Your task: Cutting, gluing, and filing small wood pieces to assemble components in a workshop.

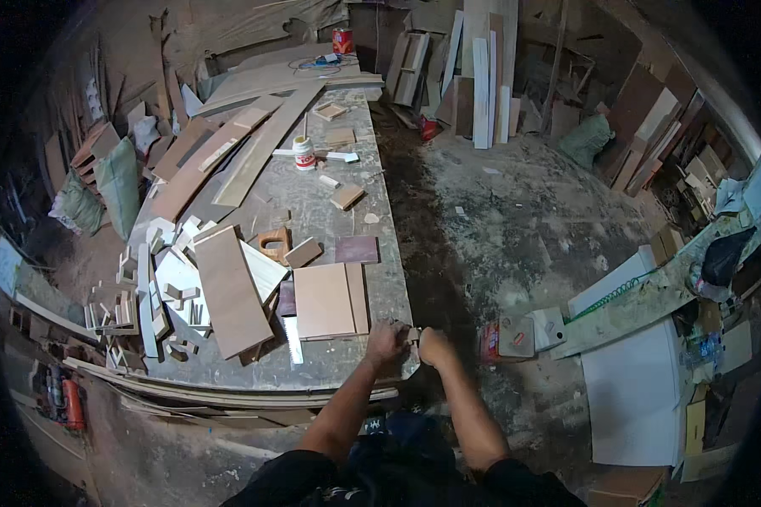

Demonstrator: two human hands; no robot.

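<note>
At the right front corner of the workbench (389, 296), my left hand (385, 341) and my right hand (436, 347) are close together. Their fingers are closed around a small brown wooden piece (413, 335), mostly covered by the fingers. Just left of my left hand lies a flat light-brown board (321, 300) with a narrower strip along its right side. Beyond that board is a dark reddish rectangular piece (357, 248). A wooden saw handle (273, 245) shows farther left, and a pale metal blade (293, 341) pokes out near the board; whether they join is hidden.
Offcuts and a brown plank (232, 291) crowd the bench's left side. A white jar with a red label (303, 154) stands farther back, near long boards (266, 148). To my right are a red container (489, 341), a metal can (516, 336) and a large white panel (634, 397).
</note>
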